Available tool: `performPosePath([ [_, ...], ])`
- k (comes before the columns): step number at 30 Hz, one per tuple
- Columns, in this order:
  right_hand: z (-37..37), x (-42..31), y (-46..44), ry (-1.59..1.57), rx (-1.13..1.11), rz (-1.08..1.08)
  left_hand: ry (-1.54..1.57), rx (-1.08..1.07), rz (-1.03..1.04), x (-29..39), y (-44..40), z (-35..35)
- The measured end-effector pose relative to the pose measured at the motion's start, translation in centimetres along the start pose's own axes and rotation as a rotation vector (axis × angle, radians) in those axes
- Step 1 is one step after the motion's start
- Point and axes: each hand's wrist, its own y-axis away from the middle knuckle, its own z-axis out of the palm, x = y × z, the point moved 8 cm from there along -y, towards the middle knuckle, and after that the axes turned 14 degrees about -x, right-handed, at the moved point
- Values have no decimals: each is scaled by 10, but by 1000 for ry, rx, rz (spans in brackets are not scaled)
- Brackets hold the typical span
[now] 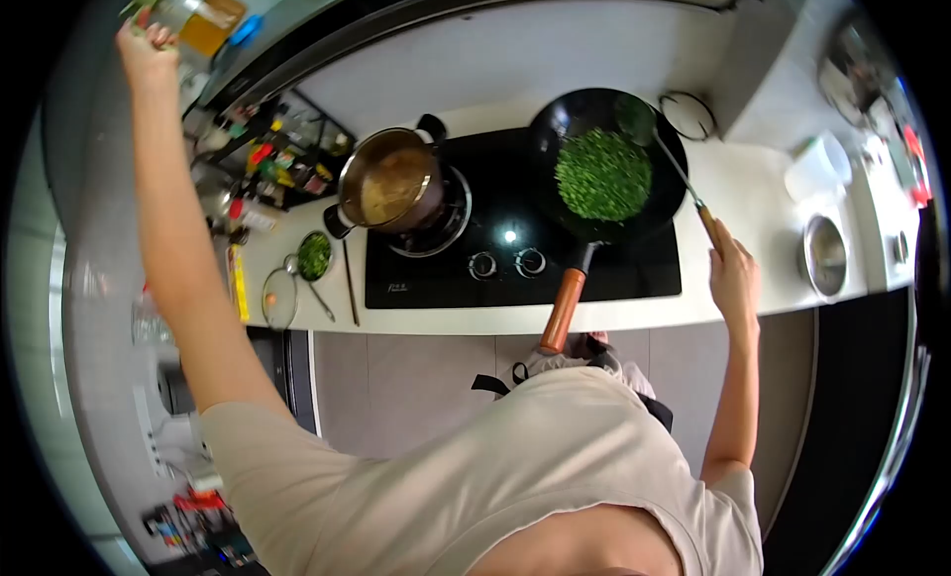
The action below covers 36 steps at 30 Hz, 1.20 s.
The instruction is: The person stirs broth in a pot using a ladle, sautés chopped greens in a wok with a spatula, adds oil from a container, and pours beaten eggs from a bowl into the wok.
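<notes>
My left hand (149, 49) is raised at the upper left beside the shelf jars, its fingers curled closed; whatever they hold is too small to make out. My right hand (733, 271) grips the wooden handle of a ladle (680, 168), whose dark head rests inside the wok at its upper right. Chopped greens (604, 175) lie in the black wok (560, 205) on the right burner. The wok's wooden handle (564, 311) points toward my body, with neither hand on it.
A pot (389, 178) of pale liquid sits by the left burner. Left of it are a bowl of greens (315, 256), a glass lid (279, 299), a chopstick (351, 284) and a bottle rack (287, 155). A metal bowl (824, 256) and plastic container (818, 168) stand right.
</notes>
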Motion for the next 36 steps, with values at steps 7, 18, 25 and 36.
performPosePath([
  [7,34,-34,16,-13,-93,217,66,42,-52,-94,-96,-16],
  [18,82,-58,14,96,-123,213,63,178,22,-134,-101,-16],
  [25,85,-62,40,138,-133,185,55,125,70,-146,-120,-29],
  [36,52,-40,35,187,-99,176,-459,274,356,-122,3,-3],
])
